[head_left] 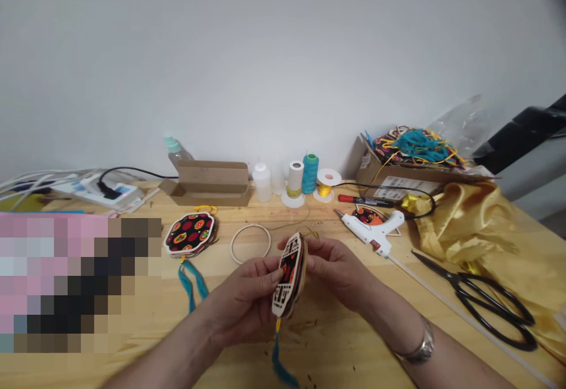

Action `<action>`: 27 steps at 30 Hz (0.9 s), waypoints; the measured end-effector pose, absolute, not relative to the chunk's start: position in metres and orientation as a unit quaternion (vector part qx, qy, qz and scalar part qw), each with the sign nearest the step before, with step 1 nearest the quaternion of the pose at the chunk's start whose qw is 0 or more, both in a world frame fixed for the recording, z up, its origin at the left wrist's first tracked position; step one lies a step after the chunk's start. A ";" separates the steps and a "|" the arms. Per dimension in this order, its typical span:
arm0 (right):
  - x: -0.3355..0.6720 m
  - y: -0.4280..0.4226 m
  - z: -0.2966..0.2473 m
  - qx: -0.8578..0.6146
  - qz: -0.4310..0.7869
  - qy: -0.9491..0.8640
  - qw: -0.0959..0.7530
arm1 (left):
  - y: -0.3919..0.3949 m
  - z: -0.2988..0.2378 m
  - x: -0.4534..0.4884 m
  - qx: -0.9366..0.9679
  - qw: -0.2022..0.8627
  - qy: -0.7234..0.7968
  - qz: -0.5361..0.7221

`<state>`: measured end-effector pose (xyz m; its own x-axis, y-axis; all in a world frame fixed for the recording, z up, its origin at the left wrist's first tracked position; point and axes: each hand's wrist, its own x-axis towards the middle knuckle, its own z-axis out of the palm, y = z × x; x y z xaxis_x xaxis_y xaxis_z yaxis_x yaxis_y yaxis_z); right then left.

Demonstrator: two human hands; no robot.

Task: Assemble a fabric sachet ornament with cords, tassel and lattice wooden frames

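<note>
Both my hands hold a flat wooden ornament (289, 276) with a cut-out lattice front, black-and-red patterned fabric and a teal tassel hanging below. My left hand (247, 300) grips its left face with thumb and fingers closed. My right hand (336, 268) pinches its right side, a silver bracelet on that wrist. A finished ornament (190, 234) with a yellow loop and teal tassel lies on the wooden table (336, 342) to the left. A wooden ring (250, 243) lies just beyond my hands.
A white glue gun (374, 231), red marker (365, 201), black scissors (490, 299) and yellow satin cloth (469, 224) lie at right. Thread spools (309, 174), white bottles and cardboard boxes (207, 183) line the back wall. A pixelated patch covers the left.
</note>
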<state>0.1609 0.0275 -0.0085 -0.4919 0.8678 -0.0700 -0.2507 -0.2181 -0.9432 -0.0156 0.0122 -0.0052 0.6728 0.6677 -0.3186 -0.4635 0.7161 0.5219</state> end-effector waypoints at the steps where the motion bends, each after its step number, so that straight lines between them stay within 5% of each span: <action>1: 0.161 0.027 -0.009 -0.308 0.721 -0.482 0.392 | 0.011 -0.006 -0.016 0.206 0.894 0.251 0.308; 16: 0.162 0.027 -0.010 -0.330 0.727 -0.439 0.413 | 0.004 0.002 -0.007 0.273 0.877 0.300 0.259; 23: 0.184 0.039 0.002 -0.461 0.656 -0.483 0.351 | 0.019 -0.005 -0.015 0.328 0.736 0.429 0.407; 27: 0.189 0.042 0.001 -0.509 0.613 -0.526 0.298 | 0.019 -0.003 -0.015 0.432 0.640 0.504 0.387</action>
